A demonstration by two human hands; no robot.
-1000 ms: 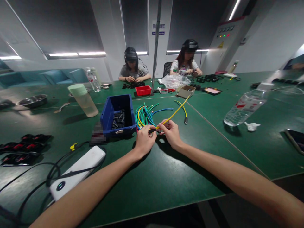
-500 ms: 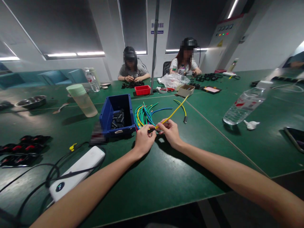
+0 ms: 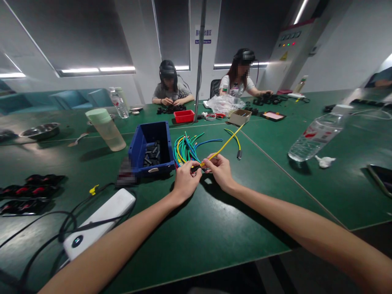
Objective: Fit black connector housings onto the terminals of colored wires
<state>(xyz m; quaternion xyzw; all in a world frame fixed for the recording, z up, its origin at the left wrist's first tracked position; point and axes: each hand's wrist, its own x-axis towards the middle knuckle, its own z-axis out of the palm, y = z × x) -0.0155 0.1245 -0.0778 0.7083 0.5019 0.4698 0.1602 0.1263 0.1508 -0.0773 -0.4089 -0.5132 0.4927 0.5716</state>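
My left hand (image 3: 187, 179) is closed on a small black sleeve (image 3: 195, 168), gripped between thumb and fingertips. Pinched in my right hand (image 3: 221, 171) is a yellow wire (image 3: 228, 141), whose near end meets the sleeve; its free end slants up to the right. Fingers cover most of the joint. Just beyond lies a bundle of green, blue and yellow wires (image 3: 184, 147). A blue bin (image 3: 134, 153) left of the bundle holds several black sleeves (image 3: 152, 154). Apart on the right rests a yellow-green wire (image 3: 237, 141) with a dark sleeve at its end.
A white power bank (image 3: 101, 220) with black cables lies left of my forearm. Bottles stand at left (image 3: 105, 130) and right (image 3: 318, 132). Farther back are a red tray (image 3: 184, 116), a small box (image 3: 239, 117), a plastic bag (image 3: 225, 104) and a pole (image 3: 199, 61). Two people sit opposite.
My hands, the sleeve and the yellow wire stay almost in place. Across the table, the person on the right has stretched an arm out toward the black items.
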